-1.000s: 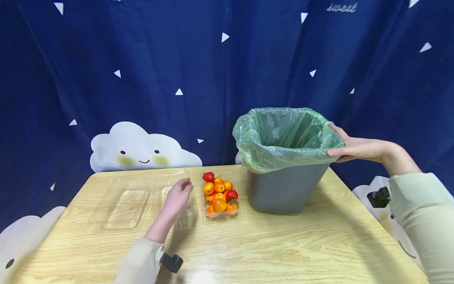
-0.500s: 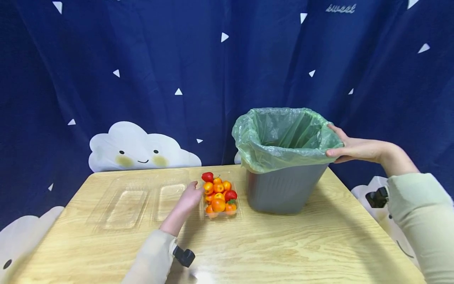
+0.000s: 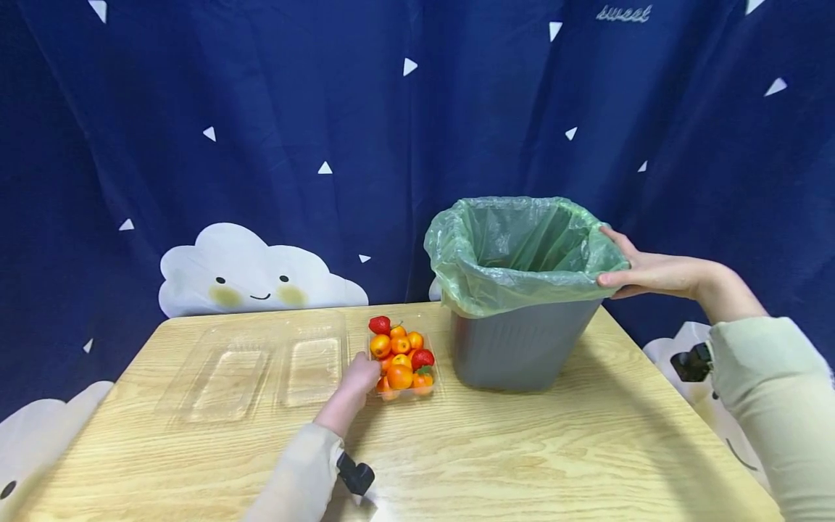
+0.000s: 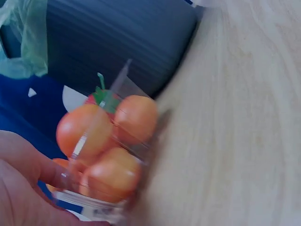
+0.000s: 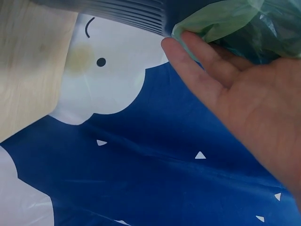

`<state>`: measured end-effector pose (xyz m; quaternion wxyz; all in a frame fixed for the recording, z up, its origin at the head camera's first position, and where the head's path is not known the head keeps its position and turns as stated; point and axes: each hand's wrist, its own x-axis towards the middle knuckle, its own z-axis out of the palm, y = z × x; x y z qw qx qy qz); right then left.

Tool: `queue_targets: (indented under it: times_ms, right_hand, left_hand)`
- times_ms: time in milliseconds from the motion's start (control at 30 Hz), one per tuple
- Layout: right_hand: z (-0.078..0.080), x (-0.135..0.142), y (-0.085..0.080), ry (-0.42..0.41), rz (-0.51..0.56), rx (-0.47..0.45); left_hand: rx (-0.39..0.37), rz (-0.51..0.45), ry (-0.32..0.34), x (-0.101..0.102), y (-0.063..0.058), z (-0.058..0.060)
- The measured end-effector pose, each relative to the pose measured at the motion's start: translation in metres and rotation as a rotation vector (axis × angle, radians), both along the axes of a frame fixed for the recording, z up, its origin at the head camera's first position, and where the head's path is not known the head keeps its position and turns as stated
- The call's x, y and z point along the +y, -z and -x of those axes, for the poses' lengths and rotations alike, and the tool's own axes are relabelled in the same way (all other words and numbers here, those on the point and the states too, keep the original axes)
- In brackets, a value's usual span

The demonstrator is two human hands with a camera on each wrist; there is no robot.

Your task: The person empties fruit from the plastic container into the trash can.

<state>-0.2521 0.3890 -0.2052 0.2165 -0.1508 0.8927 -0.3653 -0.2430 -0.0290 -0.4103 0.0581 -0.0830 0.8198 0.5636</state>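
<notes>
In the head view a clear plastic box (image 3: 407,393) holds oranges (image 3: 400,376), smaller orange fruits and red strawberries (image 3: 422,358). My left hand (image 3: 361,373) is at the box's left side. The left wrist view shows that hand (image 4: 23,183) pinching the clear wall, with oranges (image 4: 135,119) beside the fingers. On the right stands a grey bin (image 3: 515,355) lined with a green plastic bag (image 3: 515,286). My right hand (image 3: 659,274) rests on the bin's right rim, thumb and fingers spread over the bag. Straight fingers touch the bag's edge in the right wrist view.
Two clear plastic containers (image 3: 225,380) lie on the wooden table (image 3: 489,457), left of the fruit box. The grey bin stands close to the box's right side. A dark blue curtain (image 3: 313,94) with white clouds hangs behind the table.
My left hand has moved right, from above the nearer clear container to the fruit box's left side, and has come down onto it. The right hand stays on the bin's rim.
</notes>
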Motion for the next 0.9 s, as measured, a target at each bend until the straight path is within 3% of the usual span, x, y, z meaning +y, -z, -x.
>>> queue_targets:
  times_ms: [200,300,667,900]
  right_hand:
    - [0.0,0.006,0.002,0.005,0.015,0.008]
    - [0.0,0.006,0.002,0.003,0.017,0.004]
    - [0.002,0.001,0.002,0.008,0.041,-0.005]
    - [0.0,0.003,0.003,0.029,0.008,0.039]
  left_hand:
    - [0.043,0.212,-0.043,0.008,0.004,0.002]
    - [0.026,0.209,-0.037,0.008,0.002,0.004]
    - [-0.124,-0.216,0.06,0.0,-0.007,-0.001]
    - [-0.171,-0.339,0.061,-0.01,-0.005,-0.005]
